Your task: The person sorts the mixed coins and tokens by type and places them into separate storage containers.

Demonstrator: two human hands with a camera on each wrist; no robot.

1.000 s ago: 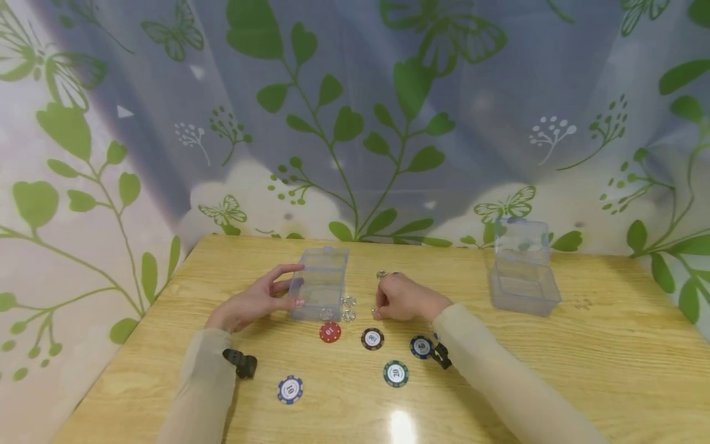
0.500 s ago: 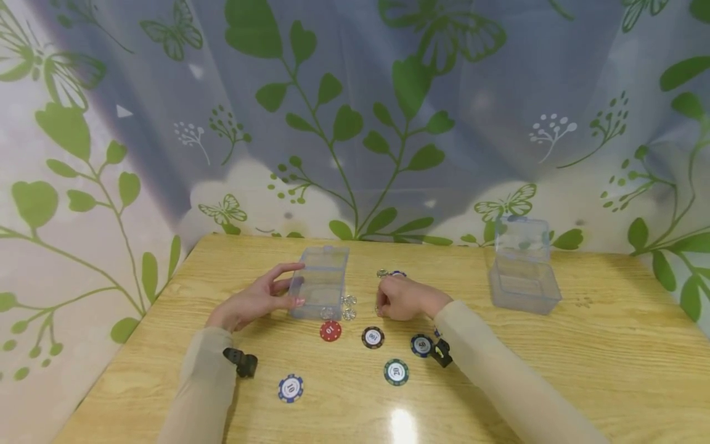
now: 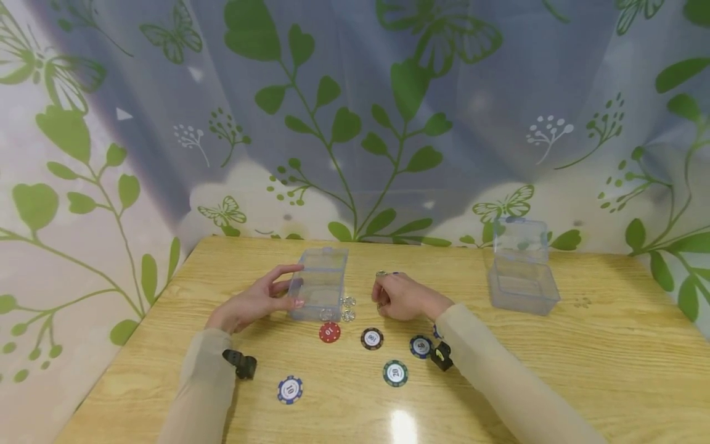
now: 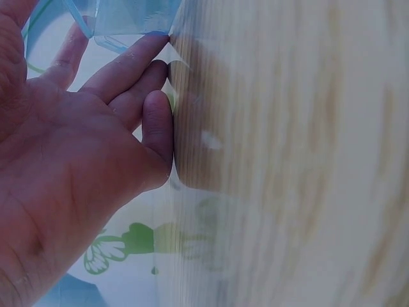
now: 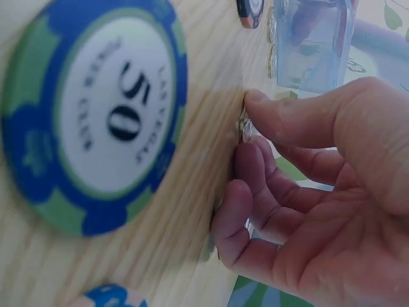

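Note:
My left hand [image 3: 256,302] holds the left side of a clear plastic box [image 3: 317,287], thumb and forefinger at its edge. The left wrist view shows the fingertips at the bluish clear wall of the box, with the little finger curled near the tabletop. To the right of the box my right hand [image 3: 406,297] pinches a small silvery coin [image 5: 245,126] between thumb and fingertips, close to the table. Two more coins [image 3: 348,302] lie beside the box, and another coin [image 3: 326,314] shows at its front corner. One coin [image 3: 381,273] lies behind the right hand.
Poker chips are spread in front: red [image 3: 330,332], brown-black 100 [image 3: 371,338], blue-green 50 [image 3: 421,346], green 20 [image 3: 395,373] and blue 10 [image 3: 290,390]. A second clear box [image 3: 524,287], lid raised, stands at the right. A patterned curtain [image 3: 355,123] hangs behind the table.
My right hand has shifted slightly left, with the coin now lifted a little in its fingertips. The left hand and the box have stayed in place.

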